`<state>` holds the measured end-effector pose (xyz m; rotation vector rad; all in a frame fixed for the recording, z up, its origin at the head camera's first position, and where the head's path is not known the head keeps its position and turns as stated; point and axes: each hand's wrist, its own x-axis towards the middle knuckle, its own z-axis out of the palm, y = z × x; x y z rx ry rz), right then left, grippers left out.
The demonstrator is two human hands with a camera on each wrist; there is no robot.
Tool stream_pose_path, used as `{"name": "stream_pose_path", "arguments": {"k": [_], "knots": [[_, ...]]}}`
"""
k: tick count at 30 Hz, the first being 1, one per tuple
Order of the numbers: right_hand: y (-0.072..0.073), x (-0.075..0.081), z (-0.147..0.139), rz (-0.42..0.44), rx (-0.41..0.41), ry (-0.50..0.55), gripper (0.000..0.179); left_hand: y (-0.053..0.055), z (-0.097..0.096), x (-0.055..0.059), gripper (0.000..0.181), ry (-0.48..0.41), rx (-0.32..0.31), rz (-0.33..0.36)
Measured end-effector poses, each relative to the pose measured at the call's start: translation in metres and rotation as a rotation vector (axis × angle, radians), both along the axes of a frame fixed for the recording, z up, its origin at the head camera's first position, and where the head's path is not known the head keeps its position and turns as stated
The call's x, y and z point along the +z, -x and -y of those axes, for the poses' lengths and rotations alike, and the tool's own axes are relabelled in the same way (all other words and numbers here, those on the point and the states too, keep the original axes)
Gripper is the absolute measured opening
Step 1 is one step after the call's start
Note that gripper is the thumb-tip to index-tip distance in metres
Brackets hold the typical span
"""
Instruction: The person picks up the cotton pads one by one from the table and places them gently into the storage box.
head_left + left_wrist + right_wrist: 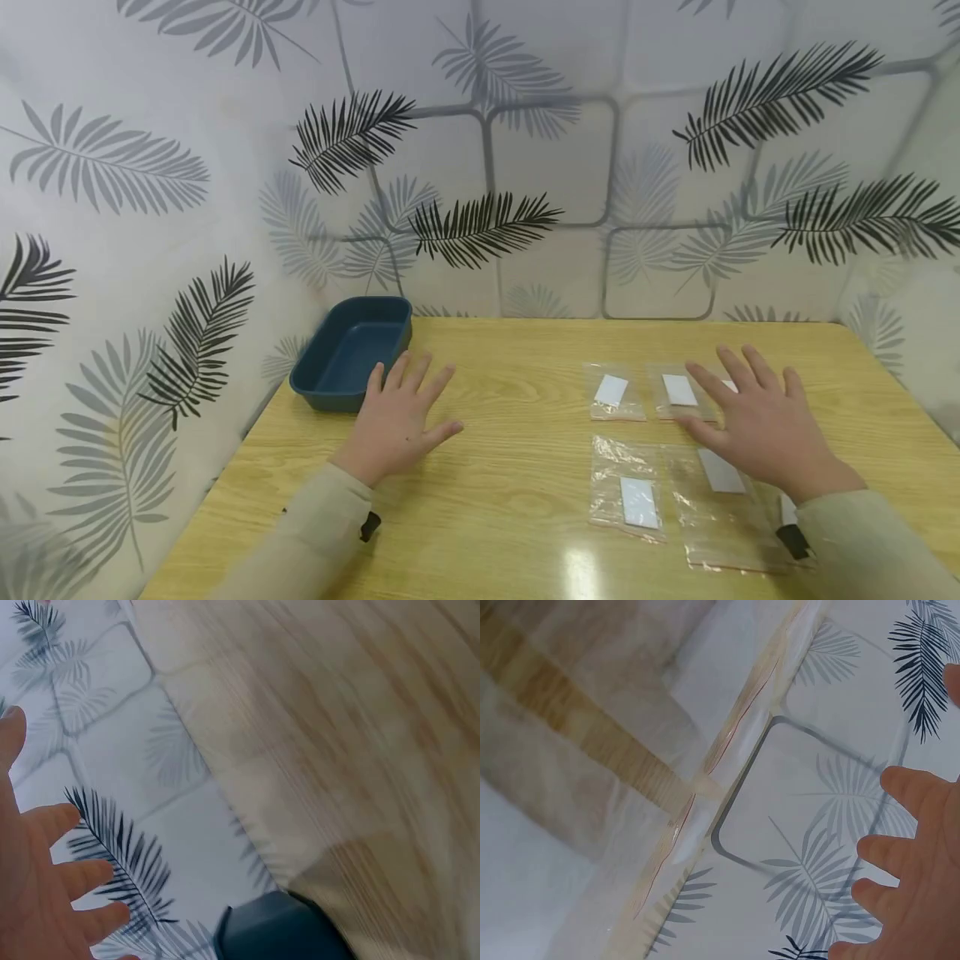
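My left hand (395,427) is spread with straight fingers in front of the dark blue bin (330,402), holding nothing. In the left wrist view that hand (45,900) shows at the left, with part of the bin (281,930) at the bottom. Over the clear zip bags on the right, my right hand (768,429) is also spread and holds nothing. It partly hides some bags. A small bag (630,407) and a larger bag (603,500) each contain a white rectangular piece. Beside them are another small bag (697,410) and another larger bag (705,533). Red-edged bags (630,862) fill the right wrist view's left side.
The light wooden table (510,467) meets a leaf-patterned backdrop (555,167) at its back edge. The same patterned material (112,250) stands along the left side. The bin is at the table's back left corner.
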<state>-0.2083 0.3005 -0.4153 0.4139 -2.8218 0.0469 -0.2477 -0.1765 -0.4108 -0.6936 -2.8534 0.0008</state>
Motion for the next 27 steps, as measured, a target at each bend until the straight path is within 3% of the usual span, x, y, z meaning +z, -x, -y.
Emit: {"name": "stream_pose_path", "arguments": {"k": [6, 16, 23, 27], "knots": [[-0.001, -0.002, -0.002, -0.008, 0.002, 0.007, 0.077, 0.011, 0.03, 0.0, 0.078, -0.029, 0.023, -0.017], [-0.004, -0.005, -0.01, 0.006, -0.024, 0.006, 0.077, 0.024, 0.088, -0.008, 0.069, -0.094, 0.118, 0.055], [-0.007, -0.007, -0.013, 0.025, -0.027, 0.013, 0.076, 0.023, 0.102, -0.011, 0.068, -0.086, 0.183, 0.18], [-0.008, -0.007, -0.014, 0.037, -0.034, 0.017, 0.076, 0.025, 0.102, -0.011, 0.069, -0.044, 0.197, 0.204]]}}
